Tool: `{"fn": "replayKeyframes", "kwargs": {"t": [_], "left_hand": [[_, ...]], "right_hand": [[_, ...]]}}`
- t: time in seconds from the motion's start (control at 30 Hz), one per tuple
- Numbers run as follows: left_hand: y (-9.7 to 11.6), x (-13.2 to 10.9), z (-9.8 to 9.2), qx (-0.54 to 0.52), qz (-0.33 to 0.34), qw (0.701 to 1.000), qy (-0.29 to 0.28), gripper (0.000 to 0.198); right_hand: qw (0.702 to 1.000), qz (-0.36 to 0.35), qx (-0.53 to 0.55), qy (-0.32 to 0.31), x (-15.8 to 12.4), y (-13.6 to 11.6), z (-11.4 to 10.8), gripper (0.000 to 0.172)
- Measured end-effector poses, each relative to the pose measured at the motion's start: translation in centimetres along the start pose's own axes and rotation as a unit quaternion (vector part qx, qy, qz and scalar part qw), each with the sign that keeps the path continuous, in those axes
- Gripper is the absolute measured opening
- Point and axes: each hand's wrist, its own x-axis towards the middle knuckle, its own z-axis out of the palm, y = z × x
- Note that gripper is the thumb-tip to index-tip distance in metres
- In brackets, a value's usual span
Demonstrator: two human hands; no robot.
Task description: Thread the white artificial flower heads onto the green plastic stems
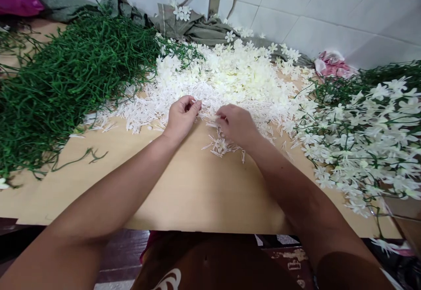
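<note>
Head — left hand (pixel 181 117), right hand (pixel 235 124) in blossoms (pixel 230 75) — grip hidden.

The surface (pixel 184 193) is showing as smooth, pale wood-look board with a matt finish. The white flower heads (pixel 230 75) are looking like matt plastic or cloth, the green stems (pixel 75 75) like slightly shiny plastic. The wall tiles (pixel 329 14) are gleaming glossy white above crumpled grey-green cloth (pixel 204 29).
</note>
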Motion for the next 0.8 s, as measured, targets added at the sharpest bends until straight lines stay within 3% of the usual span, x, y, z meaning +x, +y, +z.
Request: {"fn": "replayKeyframes", "kwargs": {"t": [0.13, 0.2, 0.4, 0.53, 0.63, 0.7, 0.8], "left_hand": [[-0.1, 0.0, 0.1, 0.006, -0.019, 1.0, -0.006, 0.022], [-0.3, 0.0, 0.1, 0.016, -0.018, 1.0, -0.013, 0.021], [-0.4, 0.0, 0.2, 0.04, -0.01, 0.999, -0.017, 0.021], [-0.4, 0.1, 0.4, 0.026, -0.02, 0.999, -0.013, 0.012], [-0.4, 0.1, 0.4, 0.005, -0.017, 1.0, -0.018, 0.012], [-0.5, 0.1, 0.3, -0.002, -0.011, 1.0, -0.023, 0.012], [-0.4, 0.1, 0.3, -0.004, -0.01, 0.999, -0.031, 0.011]], "right_hand": [[0.984, 0.025, 0.051, 0.168, 0.8, 2.1, -0.8, 0.023], [0.979, 0.025, 0.058, 0.194, 0.8, 2.7, -1.1, 0.027], [0.995, 0.007, 0.032, 0.089, -0.1, 1.4, -0.9, 0.006], [0.998, -0.041, 0.004, -0.053, -0.9, -1.2, -0.9, 0.019], [0.987, -0.066, -0.036, -0.14, -1.1, -2.3, -0.5, 0.015], [0.989, -0.06, -0.018, -0.136, -1.1, -2.1, -0.2, 0.017], [0.995, -0.038, 0.073, -0.06, -0.8, -0.8, 0.1, 0.016]]}}
